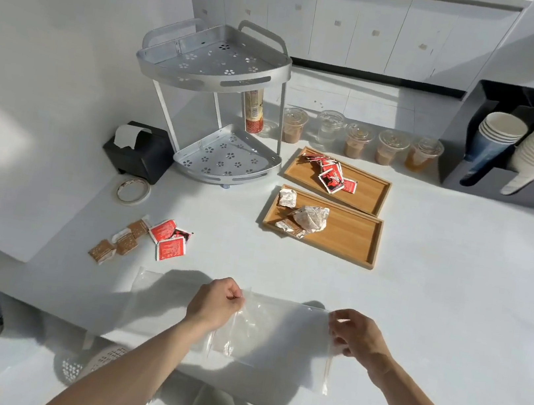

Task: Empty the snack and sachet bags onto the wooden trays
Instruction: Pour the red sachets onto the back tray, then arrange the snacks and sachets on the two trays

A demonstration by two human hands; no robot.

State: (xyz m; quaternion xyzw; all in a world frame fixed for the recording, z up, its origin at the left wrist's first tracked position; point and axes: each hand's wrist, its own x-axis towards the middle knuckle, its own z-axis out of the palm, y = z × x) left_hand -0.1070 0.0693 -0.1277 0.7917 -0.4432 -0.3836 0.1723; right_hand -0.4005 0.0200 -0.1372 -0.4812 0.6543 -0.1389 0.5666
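Hands (285, 323) gripping near-invisible clear bag (280, 336)

Metal corner rack (216, 66), lidded cups (359, 141)

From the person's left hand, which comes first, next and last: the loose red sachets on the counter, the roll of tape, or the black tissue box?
Measured from the left hand:
1. Loose red sachets, just ahead and to its left.
2. Roll of tape, farther back on the left.
3. Black tissue box, behind the tape, beside the metal corner rack.
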